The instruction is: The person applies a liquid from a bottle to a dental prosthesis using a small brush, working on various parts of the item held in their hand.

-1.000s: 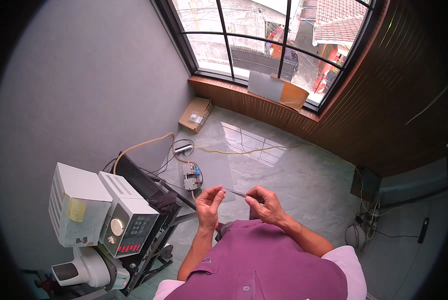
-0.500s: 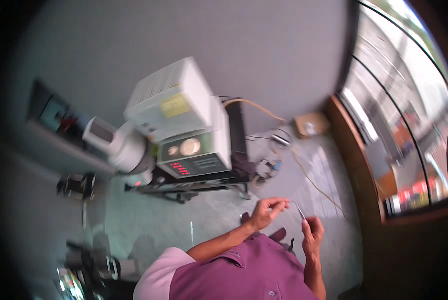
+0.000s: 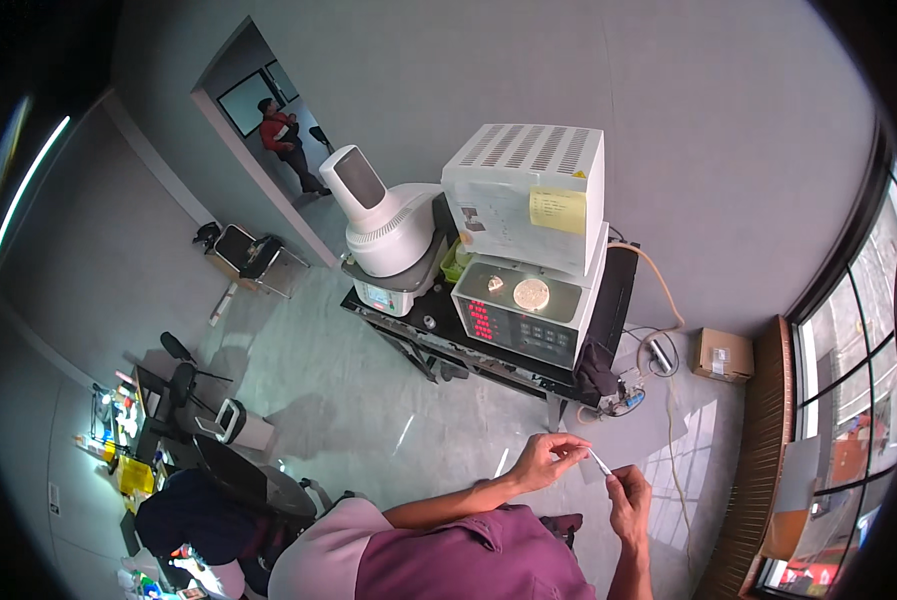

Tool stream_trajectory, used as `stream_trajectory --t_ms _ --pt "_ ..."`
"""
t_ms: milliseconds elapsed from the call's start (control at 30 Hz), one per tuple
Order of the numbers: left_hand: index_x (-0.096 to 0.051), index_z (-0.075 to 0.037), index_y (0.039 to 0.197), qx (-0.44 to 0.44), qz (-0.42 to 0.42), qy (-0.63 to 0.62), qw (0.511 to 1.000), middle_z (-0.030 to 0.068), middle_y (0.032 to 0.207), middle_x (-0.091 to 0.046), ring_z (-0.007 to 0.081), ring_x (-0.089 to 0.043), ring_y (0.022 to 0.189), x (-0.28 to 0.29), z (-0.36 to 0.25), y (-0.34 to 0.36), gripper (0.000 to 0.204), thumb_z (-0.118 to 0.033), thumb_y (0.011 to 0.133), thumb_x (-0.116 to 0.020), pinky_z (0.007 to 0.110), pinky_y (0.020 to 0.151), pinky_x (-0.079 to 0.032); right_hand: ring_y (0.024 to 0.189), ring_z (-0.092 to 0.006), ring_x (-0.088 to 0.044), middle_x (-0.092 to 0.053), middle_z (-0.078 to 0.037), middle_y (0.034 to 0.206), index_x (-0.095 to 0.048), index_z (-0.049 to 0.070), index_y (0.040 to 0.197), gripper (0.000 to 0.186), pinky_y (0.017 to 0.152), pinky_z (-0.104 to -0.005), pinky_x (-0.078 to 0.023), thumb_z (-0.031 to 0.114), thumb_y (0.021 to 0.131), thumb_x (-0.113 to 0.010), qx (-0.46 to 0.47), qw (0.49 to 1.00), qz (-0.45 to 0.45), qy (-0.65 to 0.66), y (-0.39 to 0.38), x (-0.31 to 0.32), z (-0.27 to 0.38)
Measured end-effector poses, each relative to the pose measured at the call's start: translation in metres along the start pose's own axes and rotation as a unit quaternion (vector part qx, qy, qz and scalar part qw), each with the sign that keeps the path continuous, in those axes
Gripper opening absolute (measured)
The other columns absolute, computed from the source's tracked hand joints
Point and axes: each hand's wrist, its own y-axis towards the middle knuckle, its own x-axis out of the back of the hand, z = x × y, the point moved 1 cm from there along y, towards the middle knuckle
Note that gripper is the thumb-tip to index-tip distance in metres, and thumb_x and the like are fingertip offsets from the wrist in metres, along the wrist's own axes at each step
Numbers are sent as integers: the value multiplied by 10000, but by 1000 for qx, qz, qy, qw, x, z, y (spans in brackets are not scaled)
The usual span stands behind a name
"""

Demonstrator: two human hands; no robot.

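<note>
My right hand (image 3: 629, 503) grips a slim silver tool, tweezers-like in shape (image 3: 599, 461), between thumb and fingers, its thin end slanting up to the left. At that tip my left hand (image 3: 548, 462) has thumb and fingertips pinched together; anything between them is too small to make out. Both hands are in front of my purple shirt, over the floor. Beyond them a white box-shaped machine with a vented top (image 3: 524, 195) stands on a black table (image 3: 618, 285). A round pale disc (image 3: 531, 294) and a small pale piece (image 3: 494, 284) rest on its lower ledge, above red digits.
Left of the box is a white rounded machine (image 3: 393, 240) with a tilted head. A cardboard box (image 3: 721, 355), hoses and cables lie right of the table. A seated person (image 3: 193, 515) works at a bench at lower left; another person (image 3: 286, 140) stands beyond the doorway.
My view has swung left, so the machines appear farther right and the doorway and seated person come into view. Both hands stay close together, the right one still holding the slim tool.
</note>
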Motion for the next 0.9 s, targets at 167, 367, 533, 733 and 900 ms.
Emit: stream_trajectory --t_ms 167,367,533,733,900 --pt "-767 -30 1140 -43 32 61 997 64 963 -790 100 -704 849 39 4 3 214 -169 996 -693 263 777 -542 649 -67 -430 -512 30 702 -594 23 868 173 585 -264 -333 150 974 -645 -36 996 -33 77 -10 -46 14" --pt "-752 -53 1200 -2 69 0 998 70 978 -786 109 -704 874 94 19 -12 240 -175 1016 -658 281 795 -551 635 -64 -422 -503 36 696 -591 30 862 179 579 -259 -326 159 975 -642 -49 992 -75 90 -20 -113 21" --pt "-751 -64 1210 -26 28 -16 999 74 987 -786 112 -701 881 155 26 -33 256 -200 1010 -668 286 783 -549 633 -64 -425 -501 37 689 -592 30 859 182 573 -264 -331 159 983 -626 -54 995 -64 63 -13 -171 25" --pt "-781 -71 1145 -67 -60 77 993 78 1005 -789 126 -708 860 241 47 -69 231 -210 974 -714 283 778 -536 646 -92 -478 -559 5 703 -628 -1 879 211 588 -280 -373 185 978 -633 -45 999 10 15 -1 -251 40" --pt "-769 -81 1178 -18 -135 44 990 70 1038 -789 125 -700 879 319 58 -125 228 -167 983 -688 275 773 -527 658 -89 -491 -577 -3 712 -642 -16 883 226 592 -286 -383 188 981 -655 -40 994 99 5 12 -334 34"
